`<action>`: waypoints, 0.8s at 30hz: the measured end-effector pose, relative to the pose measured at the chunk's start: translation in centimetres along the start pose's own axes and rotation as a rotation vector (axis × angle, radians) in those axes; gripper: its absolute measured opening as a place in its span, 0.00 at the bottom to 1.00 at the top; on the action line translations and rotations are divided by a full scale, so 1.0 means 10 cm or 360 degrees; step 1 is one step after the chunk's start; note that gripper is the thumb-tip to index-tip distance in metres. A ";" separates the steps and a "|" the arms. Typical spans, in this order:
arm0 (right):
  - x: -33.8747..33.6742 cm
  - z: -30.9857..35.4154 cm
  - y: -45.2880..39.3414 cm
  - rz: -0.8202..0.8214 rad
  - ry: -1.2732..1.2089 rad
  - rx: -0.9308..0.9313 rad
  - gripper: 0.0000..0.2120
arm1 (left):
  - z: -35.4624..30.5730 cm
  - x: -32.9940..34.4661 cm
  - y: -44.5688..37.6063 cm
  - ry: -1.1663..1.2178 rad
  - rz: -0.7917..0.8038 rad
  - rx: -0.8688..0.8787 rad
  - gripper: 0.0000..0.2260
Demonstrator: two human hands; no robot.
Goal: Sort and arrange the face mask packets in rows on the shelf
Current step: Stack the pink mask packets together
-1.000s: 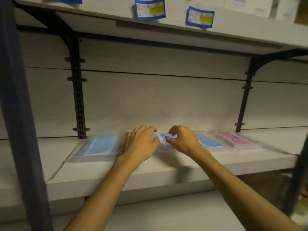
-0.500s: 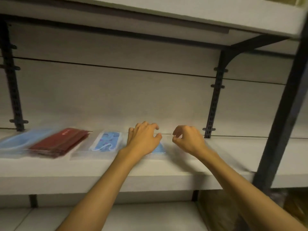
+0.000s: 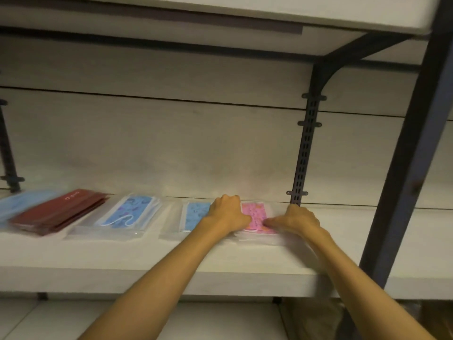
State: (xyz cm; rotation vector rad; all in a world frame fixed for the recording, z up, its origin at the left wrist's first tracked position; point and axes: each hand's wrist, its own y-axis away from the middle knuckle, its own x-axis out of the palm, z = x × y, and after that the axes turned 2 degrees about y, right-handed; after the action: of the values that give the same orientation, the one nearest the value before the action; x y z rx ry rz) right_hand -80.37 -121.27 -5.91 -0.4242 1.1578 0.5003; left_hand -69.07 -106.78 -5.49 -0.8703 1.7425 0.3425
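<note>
Five clear packets of face masks lie flat in a row along the back half of the white shelf (image 3: 147,256), each with its long axis running front to back, short ends facing the wall and the shelf's front edge.

At the far left a plain light-blue packet (image 3: 19,204) is cut off by the picture edge and blurred. Just beside it, and overlapping it a little, lies the dark red packet (image 3: 58,212), its long axis skewed so that the far end leans to the right. Next comes a blue patterned packet (image 3: 130,212), also slanted the same way, with white ear loops showing at its near end. A second blue patterned packet (image 3: 196,214) sits straighter, close to square with the wall.

The pink packet (image 3: 255,217) is last on the right, pointing almost straight back to the wall, near the black slotted upright (image 3: 305,148) — its far end lies close to the wall.

Both hands are on this pink packet. The left hand (image 3: 228,214) rests with fingers curled down over the packet's left edge, covering the seam between it and the neighbouring blue one; whether it pinches the plastic or only presses, I cannot tell. The right hand (image 3: 294,219) lies at the right edge, fingers bent, thumb stretched flat across the pink masks toward the left hand.

A dark steel post (image 3: 407,168) stands at the right in front of the shelf, and another white shelf (image 3: 269,11) hangs overhead on a black bracket (image 3: 343,60).
</note>
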 end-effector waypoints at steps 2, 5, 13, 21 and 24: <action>0.02 -0.04 -0.02 0.0006 -0.0078 0.0051 0.33 | 0.02 0.08 -0.06 0.0028 0.0013 -0.0041 0.22; 0.02 -0.03 -0.02 -0.0005 -0.0115 0.0074 0.34 | 0.05 0.14 -0.11 -0.0024 -0.0005 -0.0029 0.23; 0.12 -0.03 -0.07 -0.0002 -0.0215 0.0110 0.42 | 0.10 0.25 -0.13 -0.0174 -0.0020 0.0178 0.22; 0.16 -0.11 -0.06 -0.0098 -0.0380 -0.0044 0.39 | 0.14 0.32 -0.18 -0.0256 -0.0111 0.0295 0.22; 0.15 -0.12 -0.04 -0.0087 -0.0591 -0.0073 0.37 | 0.15 0.33 -0.17 -0.0232 -0.0095 0.0325 0.23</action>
State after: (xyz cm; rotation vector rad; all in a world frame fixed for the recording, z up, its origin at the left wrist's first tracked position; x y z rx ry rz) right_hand -80.61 -122.05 -7.69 -0.3826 0.7766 0.5327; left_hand -67.25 -108.33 -8.74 -0.7295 1.5823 0.1799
